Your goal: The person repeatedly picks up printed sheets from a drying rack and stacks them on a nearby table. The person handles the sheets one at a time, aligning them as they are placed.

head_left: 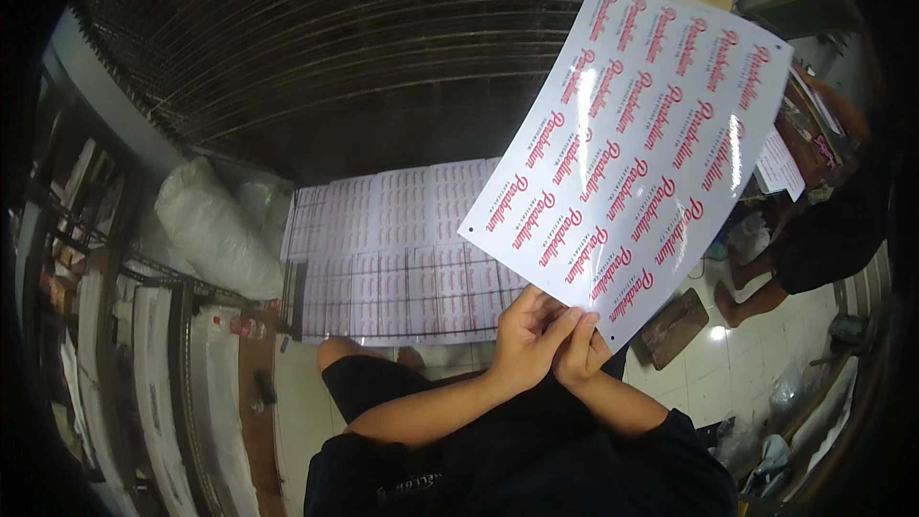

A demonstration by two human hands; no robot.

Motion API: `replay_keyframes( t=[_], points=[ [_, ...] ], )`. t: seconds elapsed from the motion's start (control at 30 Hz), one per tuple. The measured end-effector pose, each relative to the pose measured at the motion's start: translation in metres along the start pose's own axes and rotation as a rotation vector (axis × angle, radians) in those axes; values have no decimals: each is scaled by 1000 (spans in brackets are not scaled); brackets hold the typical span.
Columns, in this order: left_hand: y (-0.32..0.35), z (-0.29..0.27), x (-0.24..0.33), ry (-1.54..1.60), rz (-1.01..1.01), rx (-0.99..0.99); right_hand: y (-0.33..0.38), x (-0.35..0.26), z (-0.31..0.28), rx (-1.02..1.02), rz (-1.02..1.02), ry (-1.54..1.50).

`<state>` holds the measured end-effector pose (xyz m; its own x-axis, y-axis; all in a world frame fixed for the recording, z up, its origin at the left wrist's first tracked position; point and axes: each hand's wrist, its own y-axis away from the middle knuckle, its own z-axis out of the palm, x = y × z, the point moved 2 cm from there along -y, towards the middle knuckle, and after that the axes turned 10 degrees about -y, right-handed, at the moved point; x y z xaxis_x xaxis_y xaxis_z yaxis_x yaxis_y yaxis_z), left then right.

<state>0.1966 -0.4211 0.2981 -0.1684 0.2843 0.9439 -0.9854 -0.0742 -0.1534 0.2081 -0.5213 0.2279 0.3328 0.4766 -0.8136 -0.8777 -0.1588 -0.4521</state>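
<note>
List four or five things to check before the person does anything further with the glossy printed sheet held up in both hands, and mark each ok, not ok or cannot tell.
1. Left hand pinches the sheet's lower corner: ok.
2. Right hand has a grip on the same corner: ok.
3. Glossy sheet unfolded, not creased: ok.
4. Sheet clear of the spread sheets below: ok.
5. Print free of smudges: cannot tell, glare.
</note>
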Motion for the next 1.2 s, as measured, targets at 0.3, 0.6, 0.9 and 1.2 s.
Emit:
replay_keyframes(
  t=[0.3,0.6,0.9,1.2],
  points=[
    [27,-116,-33,198,-100,454,-12,-3,-22,-484,-120,995],
    [170,-337,-60,44,-30,1318,-3,-9,-87,-17,120,988],
    [146,-554,-111,-98,111,1334,-27,-5,-95,-95,183,1306],
    [62,-721,-215,117,51,1501,-68,183,-33,71,793,920]
  ],
)
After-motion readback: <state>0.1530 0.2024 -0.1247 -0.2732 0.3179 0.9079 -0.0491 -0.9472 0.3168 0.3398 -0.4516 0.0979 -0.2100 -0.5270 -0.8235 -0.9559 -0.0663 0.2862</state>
